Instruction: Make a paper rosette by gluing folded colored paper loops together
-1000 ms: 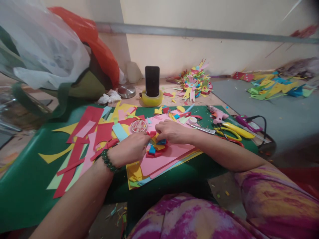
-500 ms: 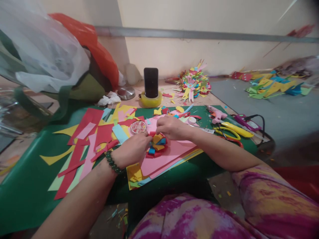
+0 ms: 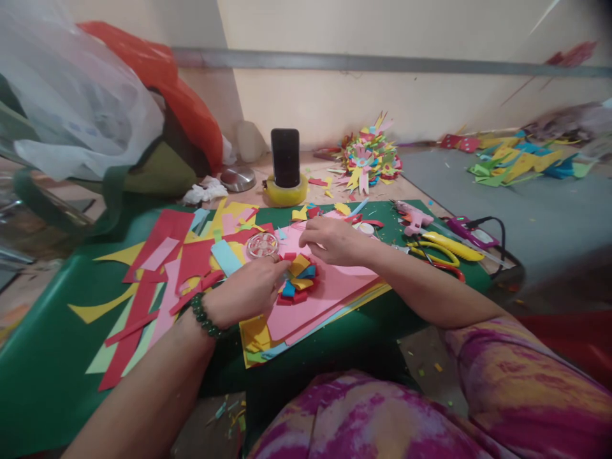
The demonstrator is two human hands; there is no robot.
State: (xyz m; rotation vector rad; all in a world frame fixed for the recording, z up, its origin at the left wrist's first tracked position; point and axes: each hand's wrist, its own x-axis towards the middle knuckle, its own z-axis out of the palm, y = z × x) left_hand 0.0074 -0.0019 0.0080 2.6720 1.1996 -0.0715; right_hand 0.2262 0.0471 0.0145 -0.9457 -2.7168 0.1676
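Note:
A paper flower (image 3: 301,280) of looped red, yellow and blue strips lies on pink paper sheets (image 3: 335,287). My left hand (image 3: 251,284), a green bead bracelet at its wrist, pinches the flower's left edge between thumb and fingers. Just above and to the right of the flower is my right hand (image 3: 335,241), apart from it. Its fingers are bent together; whatever they may hold is too small to make out. Behind my left hand sits a clear round case (image 3: 262,245) with small red pieces inside.
Cut paper strips (image 3: 143,306) cover the green mat (image 3: 48,370) at left. Scissors with yellow handles (image 3: 435,250) and a pink glue gun (image 3: 414,218) lie at right. Behind stand a phone (image 3: 285,156) on a yellow tape roll (image 3: 285,193) and a colourful paper-flower bunch (image 3: 370,156).
My right hand has lifted slightly away from the flower, and more of the flower shows. My left hand stays at its edge. The whole view has shifted a little.

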